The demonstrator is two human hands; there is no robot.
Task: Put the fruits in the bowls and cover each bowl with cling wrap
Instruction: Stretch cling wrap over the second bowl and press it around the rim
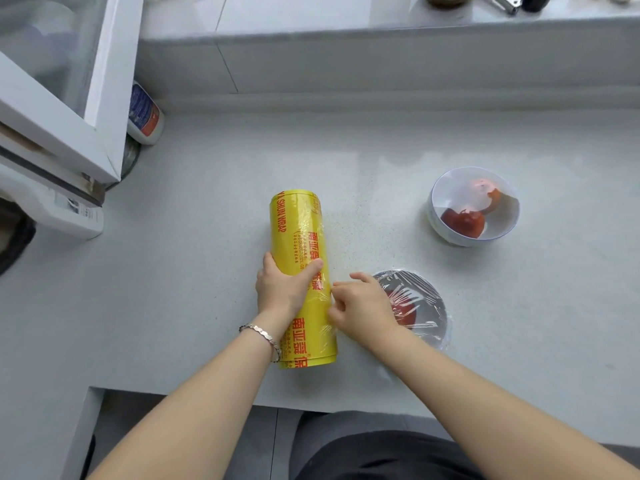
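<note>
Near the middle of the surface's front edge, lying lengthwise from front to back: a fat yellow roll of cling wrap with red lettering (298, 230). Clamping it from the left with the left grip (282, 289), thumb and fingers curling over the roll and pinning it down. Working at the roll's right flank with the right grip (363, 306), fingers bent and narrow, fingertips touching the film. Probably hunting for the loose end, though impossible to tell whether pinching any film yet.

Sitting just right of the roll, close to the front edge: a dark round bowl (441, 306) already sealed under wrinkled film, with a red fruit (403, 311) showing through. Waiting farther back toward the right edge: a white bowl with a blue rim (438, 230), holding two orange-red fruits (464, 221) and showing no film that can be made out.

Risking a narrow torn strip instead of a full sheet by scraping at one spot of the clinging edge. Risking the roll turning or sliding toward the dark bowl by easing the left grip during the pull. Also risking dragging the finished cover loose with the right forearm, passing over that bowl's near rim.
</note>
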